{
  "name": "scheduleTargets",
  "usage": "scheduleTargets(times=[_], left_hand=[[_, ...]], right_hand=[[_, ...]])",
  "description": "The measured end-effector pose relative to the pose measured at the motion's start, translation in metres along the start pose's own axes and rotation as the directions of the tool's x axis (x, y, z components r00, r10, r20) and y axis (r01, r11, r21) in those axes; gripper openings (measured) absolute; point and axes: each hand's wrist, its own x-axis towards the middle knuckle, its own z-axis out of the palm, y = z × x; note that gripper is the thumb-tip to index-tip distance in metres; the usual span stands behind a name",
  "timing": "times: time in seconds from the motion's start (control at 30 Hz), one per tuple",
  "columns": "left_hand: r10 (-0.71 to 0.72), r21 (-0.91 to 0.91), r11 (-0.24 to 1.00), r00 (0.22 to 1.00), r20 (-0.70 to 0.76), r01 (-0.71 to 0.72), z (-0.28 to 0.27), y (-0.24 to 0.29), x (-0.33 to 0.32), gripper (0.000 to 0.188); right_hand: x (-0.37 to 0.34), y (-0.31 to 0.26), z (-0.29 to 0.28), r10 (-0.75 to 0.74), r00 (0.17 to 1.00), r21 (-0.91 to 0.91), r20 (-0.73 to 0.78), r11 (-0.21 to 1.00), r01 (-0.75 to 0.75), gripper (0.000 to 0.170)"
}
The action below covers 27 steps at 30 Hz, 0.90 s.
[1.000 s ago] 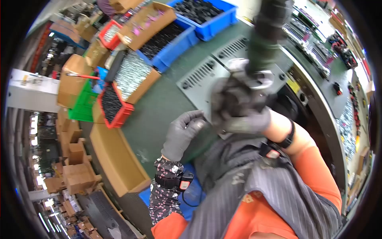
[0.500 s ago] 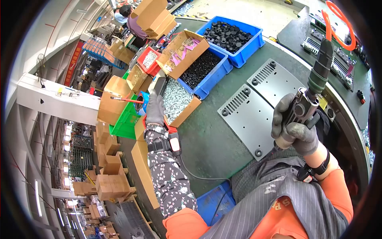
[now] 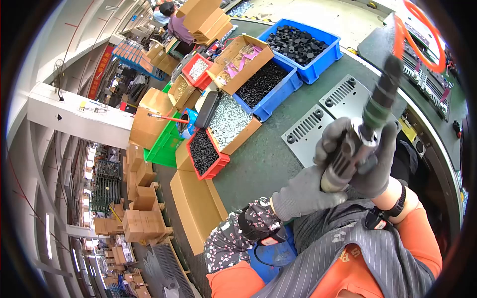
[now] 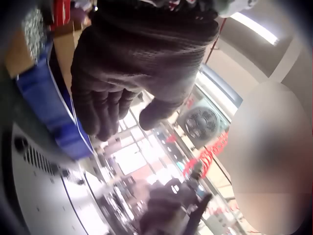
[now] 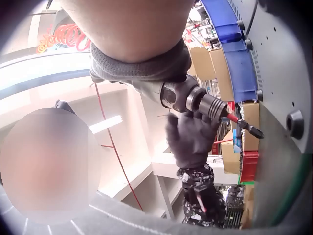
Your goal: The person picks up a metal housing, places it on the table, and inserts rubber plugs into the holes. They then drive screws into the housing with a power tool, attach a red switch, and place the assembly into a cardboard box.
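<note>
My right hand [image 3: 380, 166], in a grey glove, grips a power screwdriver [image 3: 345, 161] with a thick green-and-black hose end. In the right wrist view its red-and-black bit [image 5: 247, 126] sticks out past a ridged collar. My gloved left hand [image 3: 303, 194] is close by the tool's nose in the head view. Loosely bent fingers, thumb apart and nothing between them, show on the left hand [image 4: 142, 63] in the left wrist view. Two grey slotted metal plates [image 3: 304, 141] with black round feet lie on the green table beyond the hands.
Blue bins [image 3: 310, 74] of black parts stand at the back. Left of them are a carton [image 3: 243, 139] of silvery screws, a red bin [image 3: 213, 169] of black screws and a green crate [image 3: 161, 146]. An open cardboard box [image 3: 198, 216] lies nearer. Orange coiled hose [image 3: 432, 30] hangs at upper right.
My left hand went out to the screw containers half a second ago and has come back to the screwdriver's nose. The right hand still holds the screwdriver, now tilted differently, over the plates' near edge.
</note>
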Motion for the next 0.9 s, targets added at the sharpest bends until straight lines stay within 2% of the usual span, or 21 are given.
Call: scheduleTargets(times=[0.03, 0.07, 0.1, 0.13, 0.17, 0.2, 0.23, 0.3, 0.33, 0.37, 0.43, 0.5, 0.53, 0.57, 0.6, 0.67, 0.73, 0.77, 0.83, 0.87, 0.9], left_hand=[[-0.006, 0.007, 1.000, 0.999, 0.039, 0.006, 0.001, 0.001, -0.001, 0.052], [-0.006, 0.002, 1.000, 0.999, 0.033, 0.006, 0.002, -0.003, -0.004, 0.052], [0.056, 0.197, 0.980, 0.989, -0.135, -0.028, 0.005, -0.011, -0.007, 0.045], [0.145, 0.387, 0.922, 0.948, -0.284, -0.025, 0.006, -0.018, -0.010, 0.037], [0.143, 0.384, 0.923, 0.948, -0.285, -0.024, 0.004, -0.024, -0.012, 0.037], [0.304, 0.553, 0.829, 0.898, -0.319, -0.084, 0.000, -0.030, -0.014, 0.037], [0.460, 0.704, 0.701, 0.828, -0.322, -0.115, -0.003, -0.034, -0.016, 0.036], [0.453, 0.757, 0.650, 0.837, -0.306, -0.075, -0.003, -0.032, -0.017, 0.035], [0.483, 0.812, 0.578, 0.835, -0.263, -0.079, -0.002, -0.032, -0.015, 0.033], [0.510, 0.862, 0.501, 0.832, -0.219, -0.081, 0.000, -0.032, -0.014, 0.030], [0.517, 0.878, 0.467, 0.837, -0.177, -0.103, 0.001, -0.038, -0.012, 0.025], [0.521, 0.925, 0.364, 0.847, -0.103, -0.111, 0.001, -0.047, -0.009, 0.023], [0.521, 0.924, 0.366, 0.847, -0.106, -0.109, -0.002, -0.049, -0.010, 0.023], [0.466, 0.931, 0.364, 0.862, -0.198, 0.017, -0.008, -0.052, -0.012, 0.023], [0.410, 0.924, 0.355, 0.865, -0.291, 0.142, -0.017, -0.056, -0.015, 0.023], [0.342, 0.845, 0.456, 0.821, -0.457, 0.281, -0.056, -0.063, -0.032, 0.029], [0.219, 0.729, 0.411, 0.717, -0.662, 0.547, -0.097, -0.099, -0.060, 0.036], [0.141, 0.639, 0.388, 0.643, -0.753, 0.664, -0.118, -0.119, -0.075, 0.039], [0.032, 0.521, 0.383, 0.553, -0.833, 0.763, -0.149, -0.153, -0.108, 0.047], [0.029, 0.523, 0.381, 0.556, -0.831, 0.762, -0.157, -0.163, -0.117, 0.047], [-0.066, 0.443, 0.369, 0.499, -0.864, 0.817, -0.162, -0.172, -0.125, 0.048]], right_hand=[[0.001, 0.001, -0.001, 0.010, 0.999, 0.009, 0.039, 1.000, -0.010, 0.090], [0.000, -0.004, 0.000, 0.029, 0.996, -0.194, 0.080, 0.981, -0.013, 0.082], [-0.008, -0.018, 0.000, 0.290, 0.957, -0.067, 0.012, 0.955, -0.289, 0.076], [-0.010, -0.028, -0.006, 0.363, 0.931, -0.445, 0.038, 0.840, -0.309, 0.072], [-0.012, -0.037, -0.009, 0.437, 0.899, -0.754, 0.034, 0.601, -0.264, 0.070], [-0.020, -0.052, -0.001, 0.610, 0.791, -0.252, -0.033, 0.761, -0.598, 0.066], [-0.030, -0.049, -0.006, 0.659, 0.747, -0.207, -0.089, 0.721, -0.661, 0.070], [-0.024, -0.039, -0.011, 0.772, 0.632, -0.362, 0.064, 0.608, -0.707, 0.063], [-0.022, -0.035, -0.010, 0.827, 0.561, -0.379, 0.042, 0.533, -0.757, 0.060], [-0.022, -0.029, -0.012, 0.830, 0.555, -0.377, 0.048, 0.530, -0.760, 0.060], [-0.023, -0.015, -0.020, 0.918, 0.396, -0.190, -0.001, 0.388, -0.902, 0.053], [-0.026, 0.003, -0.034, 0.916, 0.402, -0.248, 0.005, 0.390, -0.887, 0.045], [-0.027, 0.007, -0.034, 0.858, 0.507, -0.449, -0.076, 0.425, -0.786, 0.041], [-0.027, 0.011, -0.034, 0.777, 0.616, -0.632, -0.128, 0.414, -0.654, 0.037], [-0.027, 0.015, -0.036, 0.723, 0.664, -0.754, -0.190, 0.325, -0.570, 0.033], [-0.025, 0.011, -0.039, 0.712, 0.677, -0.738, -0.188, 0.353, -0.576, 0.031], [-0.022, 0.004, -0.040, 0.687, 0.702, -0.717, -0.186, 0.393, -0.575, 0.027], [-0.018, -0.003, -0.035, 0.675, 0.717, -0.767, -0.175, 0.363, -0.529, 0.029], [-0.019, -0.005, -0.041, 0.664, 0.714, -0.797, -0.222, 0.298, -0.525, 0.035], [-0.021, -0.003, -0.047, 0.665, 0.713, -0.794, -0.223, 0.300, -0.529, 0.035], [-0.023, 0.000, -0.053, 0.655, 0.723, -0.795, -0.219, 0.310, -0.522, 0.038]])
